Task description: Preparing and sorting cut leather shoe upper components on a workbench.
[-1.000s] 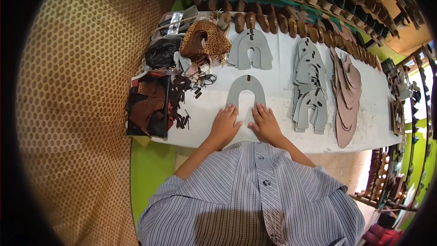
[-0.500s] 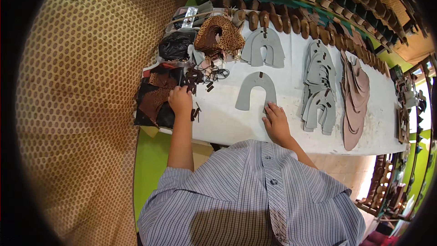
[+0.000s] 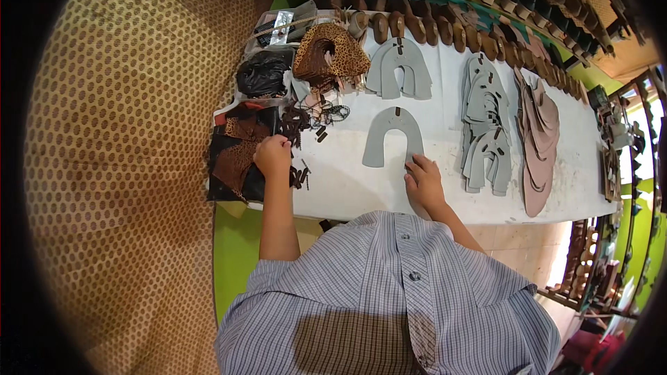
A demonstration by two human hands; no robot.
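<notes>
A grey U-shaped piece (image 3: pixel 387 132), like a shoe-upper part, lies flat on the white table with a small dark brown tab at the top of its curve. The fingertips of my right hand (image 3: pixel 425 184) rest at the end of its right leg, loosely bent and apart. My left hand (image 3: pixel 273 156) is closed, its fingers curled in beside the brown leopard-patterned pieces (image 3: pixel 236 156) on black plastic. What it pinches, if anything, is too small to make out. Small dark brown strips (image 3: pixel 300 175) lie scattered just right of that hand.
Behind stand a stack of leopard-patterned pieces (image 3: pixel 333 59), a black plastic bag (image 3: pixel 264 73) and more grey U-shaped pieces (image 3: pixel 399 69). Overlapping grey pieces (image 3: pixel 485 125) and pinkish-beige pieces (image 3: pixel 538 142) lie to the right. Brown shoe lasts (image 3: pixel 445 31) line the table's far edge, below shelves of shoes.
My left hand's fingers have curled closed beside the brown pieces. My right hand's fingers have drawn in a little at the grey piece's leg. The whole view has shifted slightly.
</notes>
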